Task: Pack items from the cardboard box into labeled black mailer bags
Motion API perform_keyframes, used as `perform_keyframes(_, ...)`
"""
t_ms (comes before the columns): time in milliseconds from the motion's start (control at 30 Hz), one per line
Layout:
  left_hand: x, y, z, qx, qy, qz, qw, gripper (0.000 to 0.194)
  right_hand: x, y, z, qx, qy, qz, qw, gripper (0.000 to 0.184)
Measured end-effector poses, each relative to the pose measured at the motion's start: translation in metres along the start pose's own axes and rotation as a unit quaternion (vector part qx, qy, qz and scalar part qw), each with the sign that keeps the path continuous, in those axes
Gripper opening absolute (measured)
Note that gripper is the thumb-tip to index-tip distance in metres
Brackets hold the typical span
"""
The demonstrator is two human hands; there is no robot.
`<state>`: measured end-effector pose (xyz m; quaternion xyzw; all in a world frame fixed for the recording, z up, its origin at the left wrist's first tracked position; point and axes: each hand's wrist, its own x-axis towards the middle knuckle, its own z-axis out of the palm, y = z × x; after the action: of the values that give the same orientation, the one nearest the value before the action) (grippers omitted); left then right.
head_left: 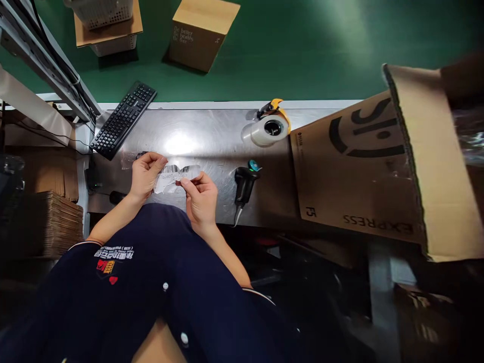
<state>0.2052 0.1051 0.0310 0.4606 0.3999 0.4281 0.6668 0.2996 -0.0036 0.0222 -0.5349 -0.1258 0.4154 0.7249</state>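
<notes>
Between my hands, above the metal table (212, 121), is a torn white barcode label (170, 180) with black bars and printed digits. My left hand (145, 174) pinches its left end between thumb and fingertips. At the label's right side, my right hand (201, 199) is closed in a pinch on it, with a small dark reddish bit showing at the fingertips. A black barcode scanner (245, 186) with a teal round part at its top lies to the right of my right hand. Part of a dark object shows behind my left hand.
A black keyboard (124, 118) lies at the back left. A tape dispenser (270, 126) with a clear roll stands farther back. The large open carton (351, 166) occupies the right side. A small box (200, 38) and white baskets (108, 12) sit on the green surface (302, 50).
</notes>
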Motion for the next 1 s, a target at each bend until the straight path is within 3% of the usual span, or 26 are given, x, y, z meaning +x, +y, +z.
perform_keyframes(333, 0.0, -0.002, 0.003, 0.032, 0.009, 0.002, 0.999, 0.062, 0.0, -0.002, 0.003, 0.03, 0.005, 0.021, 0.999, 0.036)
perform_keyframes(567, -0.005, 0.001, 0.001, 0.078, 0.018, 0.062, 0.995, 0.056, -0.001, -0.001, 0.002, 0.012, 0.011, 0.032, 0.999, 0.039)
perform_keyframes(733, -0.007, 0.003, -0.002, 0.083, -0.016, 0.063, 0.994, 0.059, -0.001, -0.002, 0.002, -0.002, 0.018, 0.016, 1.0, 0.043)
perform_keyframes(1000, -0.006, 0.008, -0.004, 0.115, -0.076, 0.065, 0.988, 0.039, -0.001, 0.0, 0.0, -0.012, 0.016, -0.016, 1.0, 0.047)
